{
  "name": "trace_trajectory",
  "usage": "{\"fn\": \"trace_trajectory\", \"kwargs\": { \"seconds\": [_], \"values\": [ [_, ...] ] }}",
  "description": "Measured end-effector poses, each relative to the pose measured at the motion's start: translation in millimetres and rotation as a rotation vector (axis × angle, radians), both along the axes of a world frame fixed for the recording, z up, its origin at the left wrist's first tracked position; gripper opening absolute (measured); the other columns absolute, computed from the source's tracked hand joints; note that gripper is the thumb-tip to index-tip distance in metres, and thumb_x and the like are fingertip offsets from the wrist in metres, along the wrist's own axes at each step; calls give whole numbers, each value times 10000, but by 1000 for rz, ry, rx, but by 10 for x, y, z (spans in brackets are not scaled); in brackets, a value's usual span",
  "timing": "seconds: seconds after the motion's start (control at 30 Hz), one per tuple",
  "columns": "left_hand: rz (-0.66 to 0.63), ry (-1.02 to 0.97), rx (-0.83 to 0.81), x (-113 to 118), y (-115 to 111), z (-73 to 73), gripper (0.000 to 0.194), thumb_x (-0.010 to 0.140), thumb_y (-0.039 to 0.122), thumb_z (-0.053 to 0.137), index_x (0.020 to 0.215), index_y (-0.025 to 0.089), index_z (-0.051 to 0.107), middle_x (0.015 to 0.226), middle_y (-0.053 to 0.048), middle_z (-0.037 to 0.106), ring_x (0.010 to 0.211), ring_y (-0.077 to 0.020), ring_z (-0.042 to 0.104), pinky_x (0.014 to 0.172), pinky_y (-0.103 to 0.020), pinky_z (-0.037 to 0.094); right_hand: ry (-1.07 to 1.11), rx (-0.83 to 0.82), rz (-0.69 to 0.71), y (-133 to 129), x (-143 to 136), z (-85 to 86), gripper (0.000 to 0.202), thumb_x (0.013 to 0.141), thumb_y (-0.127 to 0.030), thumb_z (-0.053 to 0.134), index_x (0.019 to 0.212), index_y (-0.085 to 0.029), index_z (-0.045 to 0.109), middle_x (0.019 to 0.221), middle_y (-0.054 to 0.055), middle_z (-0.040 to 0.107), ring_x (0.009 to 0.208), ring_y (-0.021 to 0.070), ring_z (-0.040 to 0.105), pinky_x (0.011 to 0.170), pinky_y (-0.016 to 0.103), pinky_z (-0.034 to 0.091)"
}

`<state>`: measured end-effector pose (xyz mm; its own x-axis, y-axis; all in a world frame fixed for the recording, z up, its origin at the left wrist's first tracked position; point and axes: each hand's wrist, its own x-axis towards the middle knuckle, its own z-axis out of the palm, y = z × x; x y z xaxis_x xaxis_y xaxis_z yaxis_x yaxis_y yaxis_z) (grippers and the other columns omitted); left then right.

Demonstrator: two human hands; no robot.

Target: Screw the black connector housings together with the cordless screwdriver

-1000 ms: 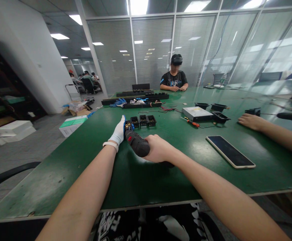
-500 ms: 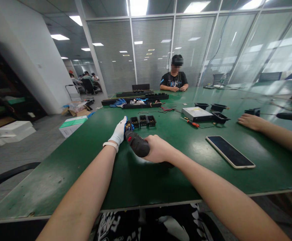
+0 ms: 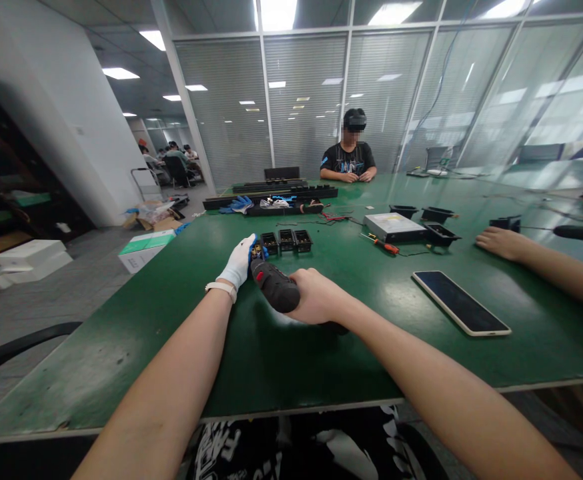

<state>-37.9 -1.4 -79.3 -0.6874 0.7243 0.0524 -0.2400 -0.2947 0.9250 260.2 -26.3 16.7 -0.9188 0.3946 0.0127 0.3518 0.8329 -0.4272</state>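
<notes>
My left hand point(image 3: 240, 261), in a white glove with blue fingers, is closed around a small dark part with brass-coloured pieces point(image 3: 257, 251). Gripped in my bare right hand point(image 3: 316, 295) is a black power screwdriver point(image 3: 276, 285) with a red mark on its side. Its front end points at the part in my left hand; whether the bit touches it cannot be seen. Several small black boxes point(image 3: 286, 241) with brass-coloured bits inside stand in a row just right of my left hand.
A phone point(image 3: 461, 303), a red-handled screwdriver point(image 3: 385, 246) and a silver metal box point(image 3: 394, 226) lie to the right. Farther back are long black bars point(image 3: 284, 209) and a blue glove point(image 3: 240, 205). Another person's hand point(image 3: 499, 242) rests at right; one person point(image 3: 349, 153) sits opposite.
</notes>
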Motion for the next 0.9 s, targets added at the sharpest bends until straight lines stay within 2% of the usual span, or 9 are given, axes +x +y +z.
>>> {"fn": "trace_trajectory", "kwargs": {
  "seconds": [0.23, 0.47, 0.67, 0.9],
  "values": [
    [10, 0, -5, 23, -21, 20, 323, 1012, 498, 891, 954, 244, 700, 744, -6, 721, 687, -229, 775, 763, -380, 718, 3, 17, 4, -1, 4, -4, 186, 916, -388, 873, 898, -212, 815, 991, 174, 904, 944, 334, 874, 680, 310, 491],
    [26, 3, -49, 25, -42, 47, 389, 976, 568, 923, 1062, 228, 754, 834, -37, 785, 765, -251, 817, 804, -387, 718, 6, -11, -1, -32, 25, 40, 156, 952, -351, 876, 916, -204, 838, 987, 149, 906, 884, 287, 848, 693, 300, 491],
    [-6, -27, -44, 11, -44, 28, 255, 1053, 458, 837, 997, 229, 739, 824, -42, 782, 773, -239, 819, 794, -358, 715, 12, -7, 3, -32, 25, 37, 141, 943, -338, 875, 919, -205, 834, 980, 148, 902, 889, 291, 848, 697, 302, 496],
    [3, -1, -5, 18, -31, 18, 329, 1004, 495, 903, 949, 246, 695, 754, -9, 723, 719, -235, 788, 784, -382, 723, 3, 13, 2, -13, 13, 18, 191, 922, -388, 866, 883, -213, 803, 979, 173, 897, 917, 326, 861, 671, 313, 485]
  ]
}}
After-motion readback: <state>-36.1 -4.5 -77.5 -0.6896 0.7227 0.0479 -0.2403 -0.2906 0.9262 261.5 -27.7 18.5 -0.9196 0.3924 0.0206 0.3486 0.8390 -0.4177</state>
